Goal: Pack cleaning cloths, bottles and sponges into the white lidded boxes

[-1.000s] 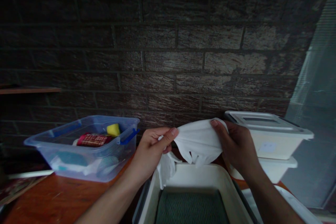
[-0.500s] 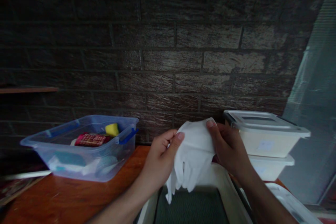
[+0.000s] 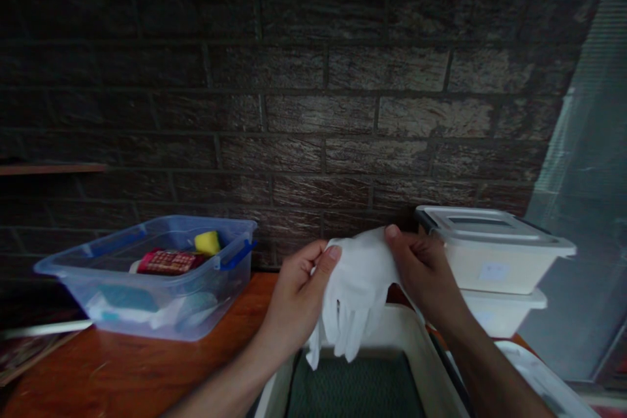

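Between my two hands hangs a white cloth glove (image 3: 360, 274), its limp fingers pointing down; whether it is one glove or a pair I cannot tell. My left hand (image 3: 306, 281) pinches its upper left edge between thumb and fingers. At the upper right edge, my right hand (image 3: 424, 268) grips the fabric, thumb on top. Below the glove stands an open off-white bin (image 3: 401, 326). Dark green textured material (image 3: 357, 385) lies inside it, under the dangling glove fingers.
On the wooden table (image 3: 235, 313) at left, a clear blue-tinted box (image 3: 147, 307) holds a red packet (image 3: 169, 262) and a yellow sponge (image 3: 208, 243). Stacked lidded boxes (image 3: 494, 261) stand right; a loose white lid (image 3: 533, 379) lies nearer. A dark brick wall (image 3: 294, 117) rises behind.
The glove's top edge has sagged slightly, and its hanging fingers have shifted a little. Both hands keep their hold in nearly the same place.
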Demonstrator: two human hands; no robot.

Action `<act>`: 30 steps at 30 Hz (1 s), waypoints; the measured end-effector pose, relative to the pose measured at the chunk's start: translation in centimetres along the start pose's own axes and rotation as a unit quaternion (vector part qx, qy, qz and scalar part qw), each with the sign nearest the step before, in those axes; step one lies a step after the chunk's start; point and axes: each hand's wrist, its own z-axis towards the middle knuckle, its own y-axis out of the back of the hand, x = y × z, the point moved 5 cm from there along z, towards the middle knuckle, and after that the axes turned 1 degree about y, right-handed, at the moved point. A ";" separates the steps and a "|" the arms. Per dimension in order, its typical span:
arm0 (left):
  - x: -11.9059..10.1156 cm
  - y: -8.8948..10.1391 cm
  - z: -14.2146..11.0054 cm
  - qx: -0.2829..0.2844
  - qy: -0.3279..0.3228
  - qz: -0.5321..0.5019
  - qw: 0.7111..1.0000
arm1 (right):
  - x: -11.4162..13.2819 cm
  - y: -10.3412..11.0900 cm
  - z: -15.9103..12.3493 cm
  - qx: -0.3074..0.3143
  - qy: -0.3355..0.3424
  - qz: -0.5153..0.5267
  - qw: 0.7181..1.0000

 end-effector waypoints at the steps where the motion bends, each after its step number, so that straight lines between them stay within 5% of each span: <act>1: 0.1 -0.1 -0.1 0.004 0.002 -0.008 1.000 | -0.1 -0.8 -0.2 0.054 -0.022 0.044 0.997; 4: 0.0 0.0 -0.1 -0.013 -0.007 -0.023 1.000 | -0.3 -2.5 -0.8 0.172 -0.068 0.111 0.976; 6: -0.1 0.2 0.0 -0.027 -0.015 -0.029 0.999 | -0.5 -2.6 -1.0 0.181 -0.072 0.118 0.974; 14: 2.4 -2.1 -0.3 0.046 0.109 -0.094 0.989 | -0.9 -2.3 -0.6 0.076 -0.015 0.078 0.994; 20: 0.0 -0.8 -0.2 -0.001 -0.001 -0.062 0.998 | 0.2 -2.2 -1.1 0.017 -0.007 0.018 1.000; 30: -1.3 1.3 0.1 -0.038 -0.023 0.024 0.999 | 1.3 -1.0 -1.2 -0.033 -0.006 0.043 0.998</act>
